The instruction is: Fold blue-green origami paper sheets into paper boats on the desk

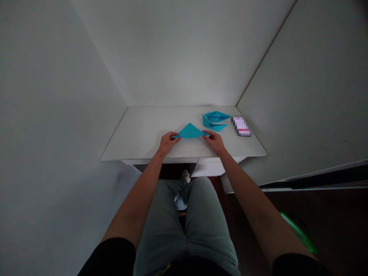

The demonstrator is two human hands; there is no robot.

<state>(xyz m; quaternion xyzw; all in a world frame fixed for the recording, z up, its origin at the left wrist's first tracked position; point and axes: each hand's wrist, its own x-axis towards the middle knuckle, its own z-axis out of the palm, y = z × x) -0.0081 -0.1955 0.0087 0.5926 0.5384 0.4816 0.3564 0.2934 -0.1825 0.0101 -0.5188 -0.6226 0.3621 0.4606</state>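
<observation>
Between my two hands is a folded piece of blue paper (190, 131), its peak pointing away from me and its lower edge curved. My left hand (169, 142) pinches its left corner. The right corner is pinched in my right hand (214, 142). Just beyond my right hand lie two folded paper boats of the same blue: the farther boat (217, 116) shows its opening, and the nearer boat (215, 125) sits close against it. Part of each held corner is covered by my fingers.
The white desk (138, 134) stands against walls at the back and both sides. A phone (241, 126), blurred out, lies near its right edge. Below the desktop is a white drawer (208, 167). Something green (299, 232) is on the dark floor at right.
</observation>
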